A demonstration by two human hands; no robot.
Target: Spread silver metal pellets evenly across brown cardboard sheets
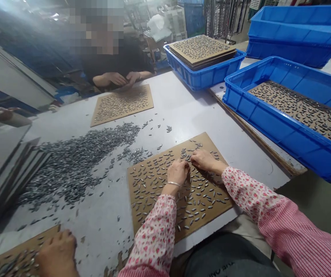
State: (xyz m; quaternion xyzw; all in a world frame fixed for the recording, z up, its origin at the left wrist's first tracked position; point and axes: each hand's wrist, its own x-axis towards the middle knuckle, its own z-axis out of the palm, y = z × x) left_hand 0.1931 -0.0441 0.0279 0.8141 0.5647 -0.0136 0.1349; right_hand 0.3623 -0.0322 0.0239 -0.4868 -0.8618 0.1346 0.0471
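Observation:
A brown cardboard sheet (142, 192) lies before me on the white table, with many small grey metal pieces, pointed at both ends like fishing sinkers, spread over it in loose rows. Over its upper middle is my left hand (178, 172), a bracelet at the wrist, its fingers curled and pressed together. My right hand (203, 159) is close beside it to the right, fingertips pinched low over the sheet. Whatever either hand grips is hidden by the fingers. A small cluster of metal pieces (186, 153) lies between and just beyond the two hands.
A large heap of metal pieces (81, 161) covers the table's left. Across, a person's hands (119, 79) work above another filled sheet (125, 104). A co-worker's hand (57, 254) is at lower left. Blue crates (200, 79) with filled sheets stand right; stacked boards (15, 184) left.

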